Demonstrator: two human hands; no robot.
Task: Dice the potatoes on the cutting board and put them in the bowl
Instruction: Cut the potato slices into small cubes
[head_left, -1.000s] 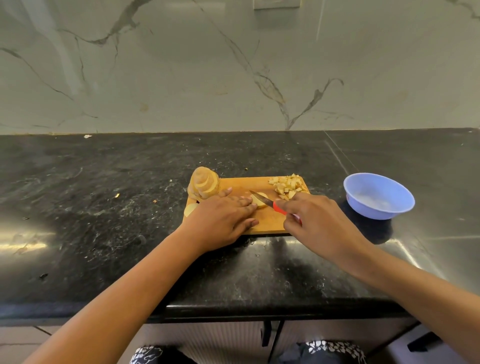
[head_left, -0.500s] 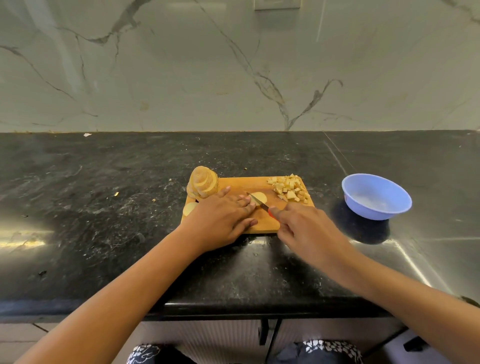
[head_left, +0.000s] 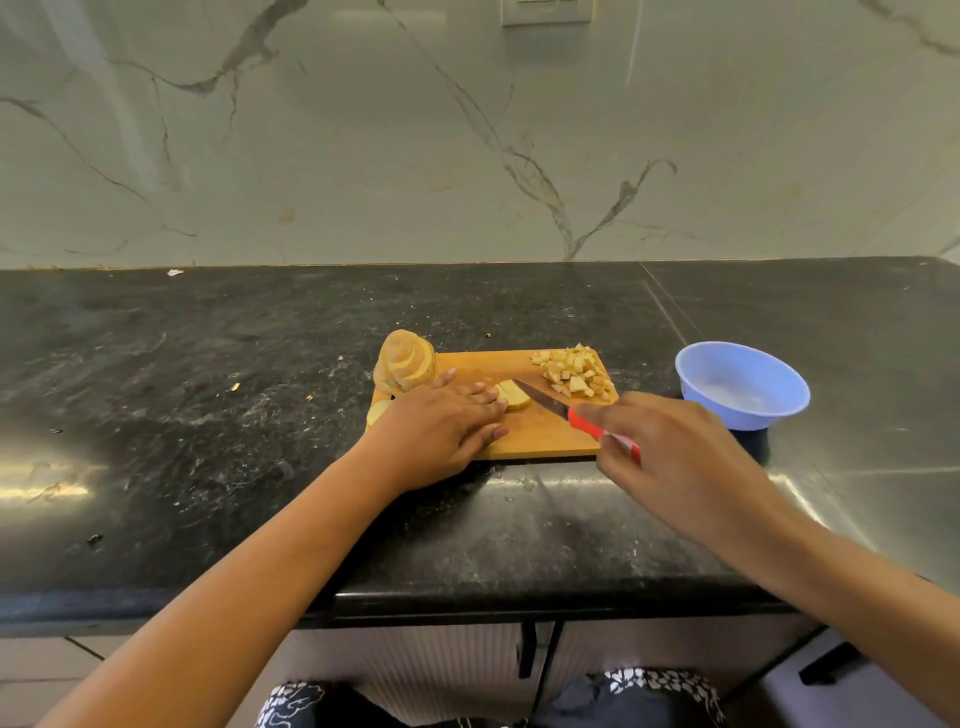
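Well, potato slices (head_left: 511, 397): pale, flat rounds on the wooden cutting board (head_left: 545, 441); left hand (head_left: 441, 431) presses them with straight fingers
Knife (head_left: 540, 397): thin blade just beside those fingertips; right hand (head_left: 670, 452) curled round its red handle
Risk: cut slices look slippery; a slide could bring blade onto fingertip
Dice (head_left: 571, 371): small cubes heaped at the board's far corner; could scatter onto the black stone counter (head_left: 208, 415)
Bowl (head_left: 743, 384): round, smooth blue plastic; no potato inside

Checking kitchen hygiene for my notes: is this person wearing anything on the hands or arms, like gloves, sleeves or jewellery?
No. The left hand and right hand are ungloved, with no ring, watch or bracelet showing. Both forearms are bare to the frame's edge. Dark clothing with a white print shows only at the lap.
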